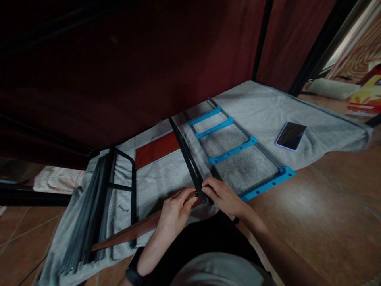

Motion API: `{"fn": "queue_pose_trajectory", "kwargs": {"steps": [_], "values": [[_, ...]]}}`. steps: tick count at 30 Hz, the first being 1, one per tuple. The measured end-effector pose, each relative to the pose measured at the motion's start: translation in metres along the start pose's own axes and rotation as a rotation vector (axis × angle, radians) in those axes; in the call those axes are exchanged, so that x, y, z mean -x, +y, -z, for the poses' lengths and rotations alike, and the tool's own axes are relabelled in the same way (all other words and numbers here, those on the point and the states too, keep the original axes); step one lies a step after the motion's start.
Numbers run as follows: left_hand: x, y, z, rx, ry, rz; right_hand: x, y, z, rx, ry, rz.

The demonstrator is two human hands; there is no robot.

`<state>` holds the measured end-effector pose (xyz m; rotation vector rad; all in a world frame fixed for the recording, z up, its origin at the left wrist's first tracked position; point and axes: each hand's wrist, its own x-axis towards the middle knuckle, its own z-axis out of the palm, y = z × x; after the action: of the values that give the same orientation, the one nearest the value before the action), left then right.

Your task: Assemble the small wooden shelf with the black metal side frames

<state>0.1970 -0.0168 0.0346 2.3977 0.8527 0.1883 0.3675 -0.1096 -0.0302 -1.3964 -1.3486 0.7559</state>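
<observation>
A long reddish-brown board (pixel 139 226) stands on its edge, its near side running from the lower left up to my hands. My left hand (pixel 175 210) is closed at the board's right end, fingers bent around it. Just beside it, my right hand (pixel 223 195) pinches the lower end of a black metal bar (pixel 189 159), where bar and board meet. Whatever small part lies between the fingertips is hidden. Another black metal frame (pixel 133 198) crosses the board's left part. An orange-red panel (pixel 154 150) lies flat beyond my left hand.
Grey metal tubes (pixel 89 210) lie bundled at left on a grey blanket (pixel 253 103), with small screws (pixel 122 208) nearby. A rack with blue crossbars (pixel 232 153) lies right of the bar. Farther right is a phone (pixel 291 136). A dark red panel (pixel 178 59) rises behind.
</observation>
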Motion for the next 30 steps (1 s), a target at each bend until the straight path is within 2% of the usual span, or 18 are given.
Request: {"fn": "queue_pose_trajectory", "kwargs": {"steps": [5, 11, 15, 21, 26, 30], "values": [[-0.002, 0.003, 0.003, 0.039, -0.038, 0.010, 0.003, 0.002, 0.006, -0.085, -0.017, 0.095], [-0.003, 0.002, 0.004, 0.036, -0.038, 0.010, 0.000, 0.001, 0.002, -0.255, 0.024, -0.041], [-0.002, -0.001, 0.003, 0.068, -0.070, 0.018, -0.003, 0.002, 0.003, -0.199, 0.041, 0.067], [-0.002, -0.006, 0.001, 0.077, -0.066, 0.028, 0.001, 0.007, 0.008, -0.085, -0.018, 0.227], [-0.001, -0.003, 0.002, 0.058, -0.045, 0.034, 0.001, 0.011, 0.004, -0.105, 0.066, 0.151], [0.000, -0.004, 0.002, 0.051, -0.045, 0.012, -0.001, 0.013, 0.002, -0.072, 0.019, 0.164]]}}
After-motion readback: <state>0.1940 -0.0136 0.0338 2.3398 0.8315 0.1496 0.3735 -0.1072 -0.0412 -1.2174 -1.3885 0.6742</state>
